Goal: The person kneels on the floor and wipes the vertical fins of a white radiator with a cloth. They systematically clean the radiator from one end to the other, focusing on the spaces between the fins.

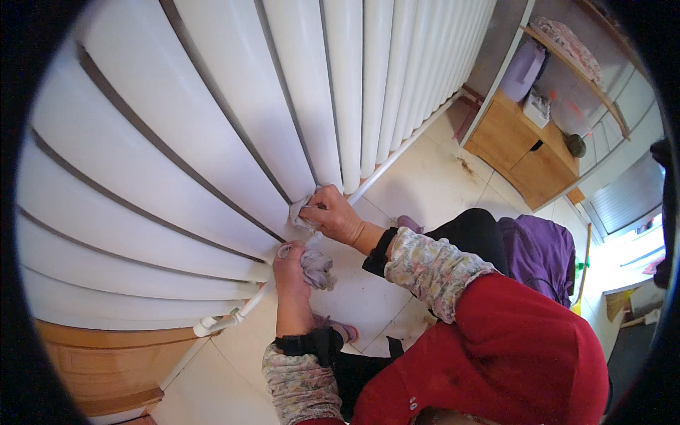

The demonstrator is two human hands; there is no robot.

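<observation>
A white column radiator [297, 95] fills the space before me. At the lower end of its columns, my right hand [337, 215] pinches a pale grey cloth [302, 213] and presses it against the column bottoms. Closer to me, my left hand [292, 271] is closed around a bunched end of grey cloth [317, 268] beside the white pipe [255, 304] that runs under the columns. Whether both hands hold one cloth or two separate ones cannot be made out, since the part between them is hidden.
Wooden cabinets with shelves [523, 143] stand at the upper right, bearing a purple jug [523, 70]. Pale floor tiles [414, 172] carry some dark debris. A wooden panel [111, 361] lies at lower left. Behind me are a purple cloth [539, 249] and a yellow-handled broom [586, 260].
</observation>
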